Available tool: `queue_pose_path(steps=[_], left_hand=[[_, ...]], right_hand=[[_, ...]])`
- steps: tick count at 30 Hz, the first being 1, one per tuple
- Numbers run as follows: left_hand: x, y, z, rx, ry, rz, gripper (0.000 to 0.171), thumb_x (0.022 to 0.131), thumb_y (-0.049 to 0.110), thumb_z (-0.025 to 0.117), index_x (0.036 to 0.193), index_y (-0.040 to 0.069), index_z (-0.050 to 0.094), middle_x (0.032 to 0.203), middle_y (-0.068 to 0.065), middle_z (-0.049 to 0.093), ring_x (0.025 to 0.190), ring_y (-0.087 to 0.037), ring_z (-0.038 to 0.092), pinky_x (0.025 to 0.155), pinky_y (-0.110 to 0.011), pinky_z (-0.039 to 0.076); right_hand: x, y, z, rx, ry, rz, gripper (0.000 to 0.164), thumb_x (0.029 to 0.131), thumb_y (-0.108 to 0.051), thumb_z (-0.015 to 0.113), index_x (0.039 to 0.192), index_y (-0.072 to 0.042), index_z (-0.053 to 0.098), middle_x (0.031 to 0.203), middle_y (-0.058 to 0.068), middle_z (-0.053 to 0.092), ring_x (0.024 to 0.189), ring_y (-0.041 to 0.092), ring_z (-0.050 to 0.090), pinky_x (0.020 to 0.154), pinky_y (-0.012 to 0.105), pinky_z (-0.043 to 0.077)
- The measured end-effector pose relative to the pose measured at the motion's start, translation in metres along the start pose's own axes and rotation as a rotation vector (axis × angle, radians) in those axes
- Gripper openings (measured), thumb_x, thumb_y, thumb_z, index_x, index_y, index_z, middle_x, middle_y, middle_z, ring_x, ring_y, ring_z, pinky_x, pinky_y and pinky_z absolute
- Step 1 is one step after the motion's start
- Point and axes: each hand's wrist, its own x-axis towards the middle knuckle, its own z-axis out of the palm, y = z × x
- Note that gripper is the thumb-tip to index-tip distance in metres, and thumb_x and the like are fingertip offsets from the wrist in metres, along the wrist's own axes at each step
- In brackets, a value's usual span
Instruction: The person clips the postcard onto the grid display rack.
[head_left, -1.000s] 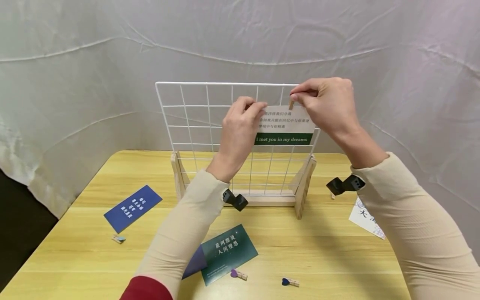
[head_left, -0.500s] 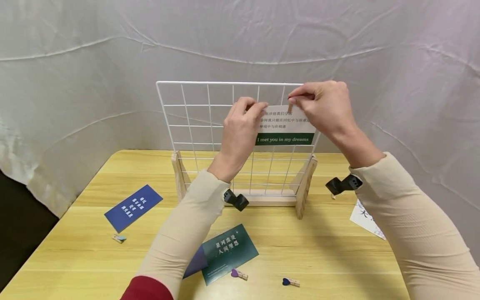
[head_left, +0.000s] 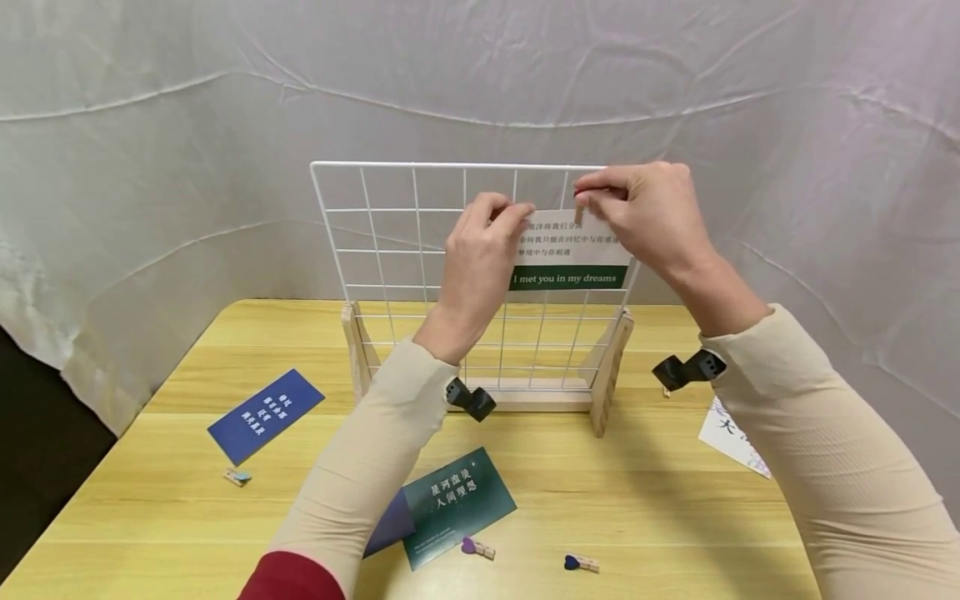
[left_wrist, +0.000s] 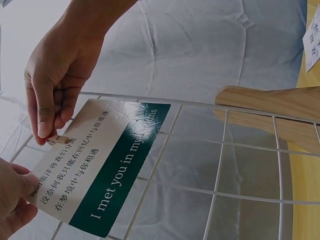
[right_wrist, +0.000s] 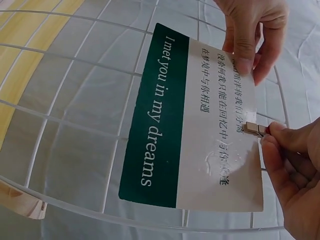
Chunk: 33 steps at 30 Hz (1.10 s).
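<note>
A white and green card (head_left: 567, 250) lettered "I met you in my dreams" lies against the upper right of a white wire grid (head_left: 415, 250). My left hand (head_left: 482, 258) pinches the card's upper left corner between thumb and fingers. At the card's top edge, my right hand (head_left: 651, 212) pinches a small wooden clothespin (right_wrist: 255, 129), whose jaws overlap the card's edge. A bit of red shows at the clothespin's pinched end in the right wrist view. In the left wrist view, the clothespin's tip rests over the printed text near the top edge.
The grid stands in a wooden base (head_left: 480, 400) on the table. Around it lie a blue card (head_left: 266, 417), a dark green card (head_left: 461, 508) over a purple one, a white card (head_left: 731, 442), and clothespins with purple (head_left: 478, 548), navy (head_left: 581, 564) and light blue (head_left: 237, 477) decorations.
My right hand has shifted slightly left and down with the clothespin along the card's top edge. The left hand and the card have hardly moved.
</note>
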Motion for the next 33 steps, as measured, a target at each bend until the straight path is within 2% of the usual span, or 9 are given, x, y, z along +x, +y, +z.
queue_pose_path(steps=[6, 14, 24, 33], left_hand=[[0.0007, -0.0011, 0.0005, -0.002, 0.012, 0.013, 0.019, 0.096, 0.009, 0.063, 0.11, 0.001, 0.072, 0.101, -0.012, 0.059, 0.091, -0.022, 0.056, 0.084, -0.024, 0.047], [0.0029, -0.002, -0.002, 0.002, 0.003, 0.018, 0.019, 0.096, 0.01, 0.063, 0.11, 0.0, 0.072, 0.101, -0.012, 0.059, 0.09, -0.022, 0.056, 0.082, -0.025, 0.048], [0.0009, -0.0029, -0.0039, 0.009, -0.002, 0.03, 0.019, 0.096, 0.009, 0.062, 0.11, 0.0, 0.072, 0.101, -0.012, 0.059, 0.089, -0.023, 0.055, 0.08, -0.025, 0.048], [0.0006, -0.0029, -0.0043, 0.006, -0.001, 0.03, 0.02, 0.096, 0.01, 0.061, 0.11, 0.001, 0.072, 0.102, -0.013, 0.059, 0.09, -0.023, 0.056, 0.081, -0.026, 0.048]], right_hand=[[-0.0032, 0.0029, 0.0026, 0.02, 0.001, 0.008, 0.018, 0.096, -0.02, 0.066, 0.107, -0.013, 0.078, 0.083, 0.003, 0.074, 0.061, 0.008, 0.057, 0.052, 0.017, 0.034], [-0.0036, 0.0039, 0.0042, 0.078, 0.003, 0.031, 0.017, 0.095, -0.014, 0.066, 0.107, -0.011, 0.077, 0.091, 0.004, 0.075, 0.067, 0.006, 0.063, 0.056, 0.013, 0.042], [-0.0036, 0.0016, 0.004, 0.084, -0.003, 0.026, 0.018, 0.096, -0.013, 0.065, 0.109, -0.012, 0.077, 0.091, 0.004, 0.075, 0.067, 0.009, 0.063, 0.053, 0.015, 0.041], [-0.0045, 0.0025, 0.0036, 0.087, -0.004, 0.041, 0.017, 0.095, -0.014, 0.066, 0.108, -0.013, 0.077, 0.094, 0.002, 0.075, 0.068, 0.008, 0.063, 0.057, 0.013, 0.042]])
